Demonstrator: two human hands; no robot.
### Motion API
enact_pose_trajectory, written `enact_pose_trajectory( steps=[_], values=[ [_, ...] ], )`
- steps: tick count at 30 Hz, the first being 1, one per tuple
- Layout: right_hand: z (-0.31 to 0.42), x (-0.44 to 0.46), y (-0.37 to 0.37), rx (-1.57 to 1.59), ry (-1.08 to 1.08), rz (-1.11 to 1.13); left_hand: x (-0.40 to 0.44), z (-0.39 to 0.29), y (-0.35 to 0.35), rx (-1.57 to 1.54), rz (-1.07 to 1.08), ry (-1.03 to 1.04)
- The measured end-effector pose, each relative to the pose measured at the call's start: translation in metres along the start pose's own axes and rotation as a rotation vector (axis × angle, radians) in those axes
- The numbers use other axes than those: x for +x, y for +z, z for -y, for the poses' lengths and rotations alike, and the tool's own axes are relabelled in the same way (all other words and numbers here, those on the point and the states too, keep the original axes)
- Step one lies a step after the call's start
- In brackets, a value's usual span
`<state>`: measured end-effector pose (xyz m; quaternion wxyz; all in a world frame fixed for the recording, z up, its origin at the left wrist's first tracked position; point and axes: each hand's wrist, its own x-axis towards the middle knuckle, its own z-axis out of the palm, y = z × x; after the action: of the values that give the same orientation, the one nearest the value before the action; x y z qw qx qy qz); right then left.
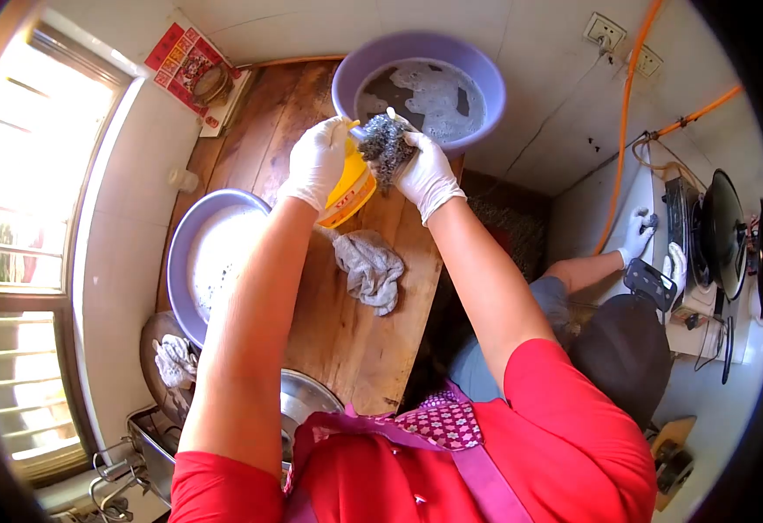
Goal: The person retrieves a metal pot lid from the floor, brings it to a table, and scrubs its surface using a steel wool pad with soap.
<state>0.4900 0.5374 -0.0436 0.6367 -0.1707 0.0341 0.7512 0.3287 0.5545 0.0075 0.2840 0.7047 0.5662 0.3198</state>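
Note:
Both my hands wear white gloves and meet over the wooden table, in front of a purple basin of sudsy water [418, 87]. My right hand [427, 171] is closed around a grey metal scouring pad [386, 148]. My left hand [319, 164] has its fingers pinched at the rim of a yellow container [349, 187], beside the pad; a small greyish object shows between the hands, too small to make out. Below them a crumpled grey cloth [369, 270] lies on the wooden table [333, 349].
Another purple basin [181, 261] with white suds stands at the left, near a second cloth [175, 362] and a metal bowl [307, 397]. On the right a co-worker with gloved hands [636, 235] crouches by a stove [682, 235]. An orange hose [623, 131] hangs along the wall.

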Motion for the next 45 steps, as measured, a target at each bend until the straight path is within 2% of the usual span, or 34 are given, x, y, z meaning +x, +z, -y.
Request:
enact_pose_trajectory(
  steps=[2,4,7,11,13,17,19,23,25,26,27,29,30,31,32,34,38,41,43,45],
  values=[
    [-0.005,0.010,-0.003,0.040,0.007,0.039,0.001,0.013,0.005,0.037,-0.006,0.030],
    [-0.012,0.014,0.001,0.056,-0.022,0.016,-0.001,0.017,0.000,0.138,-0.055,0.116],
    [-0.017,0.014,0.004,0.047,0.022,-0.072,-0.005,0.018,-0.004,0.310,-0.027,0.136],
    [-0.022,0.027,-0.010,0.021,0.024,0.007,-0.012,0.011,-0.004,0.386,0.000,0.086],
    [-0.023,0.031,-0.011,0.004,0.018,0.071,-0.013,0.014,-0.002,0.468,-0.063,0.183],
    [-0.025,0.017,-0.002,-0.021,0.005,0.017,-0.009,0.026,-0.008,0.330,0.009,0.104],
    [-0.020,0.011,0.001,-0.023,0.009,-0.034,-0.007,0.027,-0.009,-0.101,0.035,0.021],
    [-0.019,0.020,-0.017,0.047,0.043,0.014,-0.006,0.022,-0.009,-0.076,0.068,-0.023],
    [-0.017,0.019,-0.015,0.041,0.041,0.021,-0.007,0.020,-0.006,0.104,-0.019,0.080],
    [-0.019,0.017,-0.015,0.037,0.046,0.024,-0.007,0.020,-0.006,0.106,-0.009,0.075],
    [-0.021,0.022,-0.021,0.016,0.056,-0.084,-0.007,0.016,-0.008,0.149,0.059,0.024],
    [-0.027,0.037,-0.028,0.045,0.078,-0.065,-0.004,0.016,-0.012,0.199,0.113,-0.019],
    [-0.026,0.036,-0.026,0.075,0.087,-0.058,-0.008,0.017,-0.009,0.300,0.055,0.066],
    [-0.028,0.035,-0.024,0.036,0.084,-0.152,-0.010,0.019,-0.005,0.396,-0.003,0.152],
    [-0.028,0.031,-0.024,0.038,0.084,-0.160,-0.012,0.020,-0.002,0.394,0.004,0.148],
    [-0.028,0.027,-0.016,-0.034,0.039,-0.161,-0.009,0.015,-0.005,0.291,0.070,-0.013],
    [-0.027,0.028,-0.021,0.035,0.066,-0.075,-0.011,0.025,-0.006,0.085,0.086,0.000],
    [-0.027,0.024,-0.019,0.018,0.066,-0.162,-0.010,0.020,-0.009,0.022,0.077,-0.064],
    [-0.028,0.026,-0.023,-0.027,0.039,-0.237,-0.008,0.019,-0.013,0.362,0.099,-0.003],
    [-0.029,0.026,-0.021,-0.007,0.042,-0.215,-0.009,0.017,-0.009,0.427,0.116,-0.005]
  ],
)
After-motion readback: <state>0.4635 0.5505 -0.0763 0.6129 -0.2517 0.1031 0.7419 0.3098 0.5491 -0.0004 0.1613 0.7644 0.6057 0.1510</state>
